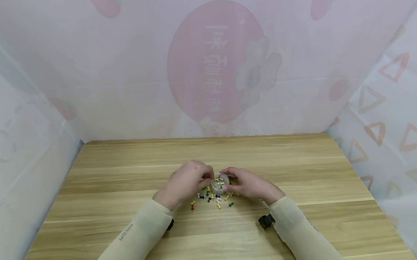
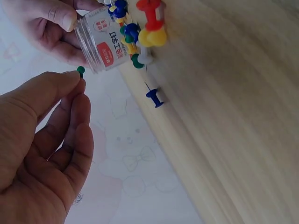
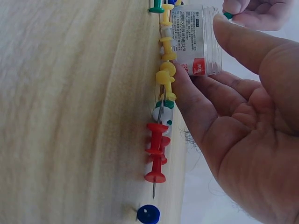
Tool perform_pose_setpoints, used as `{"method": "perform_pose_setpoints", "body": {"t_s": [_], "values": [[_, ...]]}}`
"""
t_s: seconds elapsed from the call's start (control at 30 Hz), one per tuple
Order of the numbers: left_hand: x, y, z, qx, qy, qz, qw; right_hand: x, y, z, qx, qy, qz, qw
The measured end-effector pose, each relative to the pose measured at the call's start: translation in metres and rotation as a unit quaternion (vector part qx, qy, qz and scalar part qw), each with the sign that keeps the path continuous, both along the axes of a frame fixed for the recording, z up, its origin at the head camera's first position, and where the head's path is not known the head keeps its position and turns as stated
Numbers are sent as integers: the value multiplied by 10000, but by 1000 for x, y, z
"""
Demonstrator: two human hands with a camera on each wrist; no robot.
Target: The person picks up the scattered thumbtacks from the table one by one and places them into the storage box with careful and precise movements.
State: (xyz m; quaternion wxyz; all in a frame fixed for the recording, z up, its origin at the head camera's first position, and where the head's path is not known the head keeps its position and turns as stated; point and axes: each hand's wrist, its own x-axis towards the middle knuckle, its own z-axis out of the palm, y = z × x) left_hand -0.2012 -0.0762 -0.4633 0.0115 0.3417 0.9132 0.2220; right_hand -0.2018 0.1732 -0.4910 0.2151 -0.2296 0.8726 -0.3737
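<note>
A small clear plastic jar [image 2: 100, 42] with a printed label stands upright on the wooden table, a few push pins inside it. My right hand [image 1: 252, 183] holds the jar from the side, thumb near the rim and fingers around the far side. Just beside the jar's mouth, my left hand [image 1: 188, 183] pinches a green push pin [image 2: 81, 71] between thumb and forefinger. Loose push pins lie around the jar's near side, among them a blue pin [image 2: 154, 98], a red pin [image 3: 156, 138] and a yellow pin [image 3: 166, 77].
The wooden tabletop [image 1: 221, 244] reaches back to a pale printed sheet [image 1: 130, 91] hung as a wall, with more sheets at left and right. A black wrist strap piece [image 1: 266, 221] shows under the right sleeve.
</note>
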Motion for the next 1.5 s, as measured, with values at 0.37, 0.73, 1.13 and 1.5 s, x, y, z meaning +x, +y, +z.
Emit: {"method": "perform_pose_setpoints", "body": {"t_s": [0.37, 0.73, 1.13, 1.5], "values": [[3, 9, -2, 70, -16, -131, 9999, 0, 0, -2, -47, -17, 28, 10000], [1, 3, -1, 138, -167, -18, 9998, 1, 1, -2, -5, 27, 10, 10000], [-10, -28, 1, -168, 120, 327, 9993, 1, 1, -2, 56, 89, 24, 9999], [-11, -33, -7, -632, 157, 289, 9975, 2, 0, -1, -26, 84, 57, 9999]]}}
